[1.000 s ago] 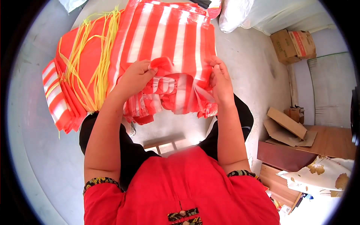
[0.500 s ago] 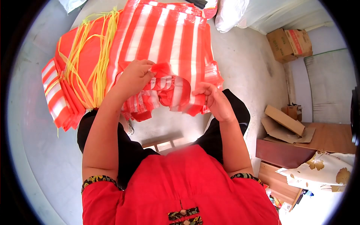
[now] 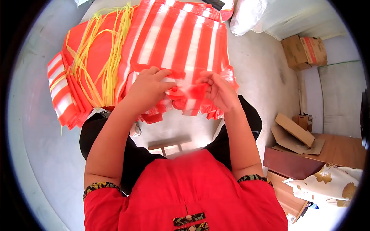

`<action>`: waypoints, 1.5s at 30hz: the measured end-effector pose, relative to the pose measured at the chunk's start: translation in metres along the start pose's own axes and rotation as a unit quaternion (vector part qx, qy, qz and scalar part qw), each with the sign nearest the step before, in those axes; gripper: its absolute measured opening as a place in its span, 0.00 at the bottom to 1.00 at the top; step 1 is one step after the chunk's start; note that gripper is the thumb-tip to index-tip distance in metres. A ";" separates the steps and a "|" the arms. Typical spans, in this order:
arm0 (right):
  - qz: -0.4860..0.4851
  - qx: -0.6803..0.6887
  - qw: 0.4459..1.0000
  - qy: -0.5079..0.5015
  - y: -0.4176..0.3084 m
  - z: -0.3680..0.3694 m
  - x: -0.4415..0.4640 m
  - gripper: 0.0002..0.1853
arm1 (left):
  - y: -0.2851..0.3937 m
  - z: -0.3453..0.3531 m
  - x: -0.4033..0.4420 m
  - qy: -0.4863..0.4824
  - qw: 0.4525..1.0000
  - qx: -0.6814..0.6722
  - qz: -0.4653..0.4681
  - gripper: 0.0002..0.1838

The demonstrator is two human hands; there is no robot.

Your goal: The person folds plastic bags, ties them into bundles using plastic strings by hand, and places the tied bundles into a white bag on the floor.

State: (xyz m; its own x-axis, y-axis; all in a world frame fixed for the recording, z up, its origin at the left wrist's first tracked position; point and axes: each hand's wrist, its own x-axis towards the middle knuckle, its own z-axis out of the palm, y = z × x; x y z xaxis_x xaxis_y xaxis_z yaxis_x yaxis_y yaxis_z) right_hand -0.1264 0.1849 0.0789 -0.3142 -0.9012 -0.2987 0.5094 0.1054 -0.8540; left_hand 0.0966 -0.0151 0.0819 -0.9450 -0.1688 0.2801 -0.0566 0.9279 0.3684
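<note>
A stack of red-and-white striped plastic bags (image 3: 175, 36) lies in front of me, its near edge crumpled and hanging toward my knees. My left hand (image 3: 151, 86) pinches the near edge of the top bag between thumb and fingers. Across from it, my right hand (image 3: 219, 90) has curled fingers closed at the same edge, with red film blurred between the two hands. Yellow plastic strips (image 3: 115, 57) lie over a plain red pile (image 3: 83, 40) on the left. Beside that rests a folded striped bundle (image 3: 62, 92) tied with yellow strip.
Cardboard boxes (image 3: 304, 52) stand at the back right. An opened carton (image 3: 295, 133) sits on a brown wooden surface (image 3: 341, 150) at right, near a flowered cloth (image 3: 327, 183). A white plastic bag (image 3: 246, 17) is beyond the stack. Below me is a small wooden stool (image 3: 169, 146).
My right hand first came down and inward from the stack's right side, then moved up slightly to the near edge. My left hand has shifted a little right and downward. The view has shifted slightly.
</note>
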 end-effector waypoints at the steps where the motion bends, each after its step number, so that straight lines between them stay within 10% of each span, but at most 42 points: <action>1: 0.000 0.026 1.000 -0.004 -0.004 0.009 0.007 0.20 | 0.000 0.000 0.000 0.000 1.000 0.003 -0.001 0.22; 11: 0.043 -0.350 0.935 0.044 -0.024 0.044 0.037 0.14 | -0.002 0.005 -0.002 0.008 1.000 0.008 0.001 0.20; 17: 0.070 -0.307 0.949 -0.025 -0.035 0.051 0.038 0.09 | -0.006 0.005 -0.004 0.013 1.000 0.010 0.014 0.16; 29: -0.079 -0.638 0.761 0.090 -0.013 0.069 0.056 0.13 | 0.002 -0.002 0.001 0.010 0.999 -0.012 -0.036 0.16; 45: -0.176 -0.651 0.731 0.102 0.003 0.070 0.054 0.11 | -0.002 0.010 0.012 0.112 0.991 -0.060 0.032 0.15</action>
State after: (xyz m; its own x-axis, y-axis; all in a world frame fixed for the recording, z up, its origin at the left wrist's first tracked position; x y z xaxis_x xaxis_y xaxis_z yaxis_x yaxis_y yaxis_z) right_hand -0.0858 0.1065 0.0904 -0.4221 -0.9018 0.0929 -0.7849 0.3123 -0.5352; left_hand 0.0818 -0.0156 0.0757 -0.8495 -0.1932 0.4910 0.0519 0.8955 0.4420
